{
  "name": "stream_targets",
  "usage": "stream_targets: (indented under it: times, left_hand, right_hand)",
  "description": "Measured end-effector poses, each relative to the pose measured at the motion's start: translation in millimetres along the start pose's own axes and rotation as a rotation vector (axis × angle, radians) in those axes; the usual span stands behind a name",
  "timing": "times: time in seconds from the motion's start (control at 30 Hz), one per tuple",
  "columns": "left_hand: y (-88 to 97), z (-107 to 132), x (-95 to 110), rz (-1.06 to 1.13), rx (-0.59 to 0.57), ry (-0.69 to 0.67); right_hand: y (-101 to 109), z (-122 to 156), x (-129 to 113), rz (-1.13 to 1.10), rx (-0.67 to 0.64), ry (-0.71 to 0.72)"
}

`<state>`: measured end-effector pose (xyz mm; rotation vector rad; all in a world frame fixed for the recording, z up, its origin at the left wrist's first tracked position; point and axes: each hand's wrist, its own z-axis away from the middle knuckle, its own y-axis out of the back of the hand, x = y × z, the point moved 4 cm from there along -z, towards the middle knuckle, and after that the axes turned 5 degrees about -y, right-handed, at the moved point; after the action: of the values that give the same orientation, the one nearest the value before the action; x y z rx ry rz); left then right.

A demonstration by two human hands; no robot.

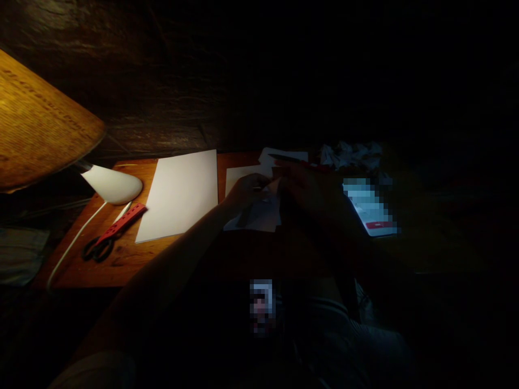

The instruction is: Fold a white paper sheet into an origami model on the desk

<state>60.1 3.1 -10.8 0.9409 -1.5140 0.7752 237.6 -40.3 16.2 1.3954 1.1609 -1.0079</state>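
Note:
My left hand reaches in over the table, its fingers pinched on a small piece of paper. From the other side my right hand, mostly in shadow, has its fingers closed on the same piece. The light is dim, so its exact folds cannot be made out. Under the hands lie white paper sheets. Just beyond them, a dark pointed blade with a reddish handle rests on another piece of white paper.
A larger white sheet lies left of my hands. Scissors and a red strip are beside the white lamp base, with its cord and orange shade. Crumpled paper and a lit phone are at right.

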Motion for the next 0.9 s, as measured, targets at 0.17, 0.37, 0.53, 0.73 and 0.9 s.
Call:
stream_targets:
  times: [0.17, 0.37, 0.53, 0.73, 0.9]
  left_hand:
    - [2.7, -0.7, 3.8, -0.006, 0.076, -0.023]
    - [0.1, 1.3, 7.9, -0.027, 0.104, -0.024]
    - [-0.7, 1.3, 7.4, -0.062, 0.114, -0.03]
    - [-3.1, 2.3, 10.1, -0.045, 0.055, -0.024]
    - [-3.1, 2.9, 9.4, -0.105, 0.059, -0.018]
  right_hand:
    - [-2.3, 1.6, 1.3, 0.017, -0.074, -0.011]
    - [-10.1, 6.5, 7.6, 0.16, -0.198, -0.046]
    - [-11.7, 4.4, 12.5, 0.207, -0.194, -0.036]
    - [-10.8, 3.4, 7.9, 0.209, -0.15, -0.02]
    - [-10.9, 5.2, 6.9, 0.288, -0.163, 0.003]
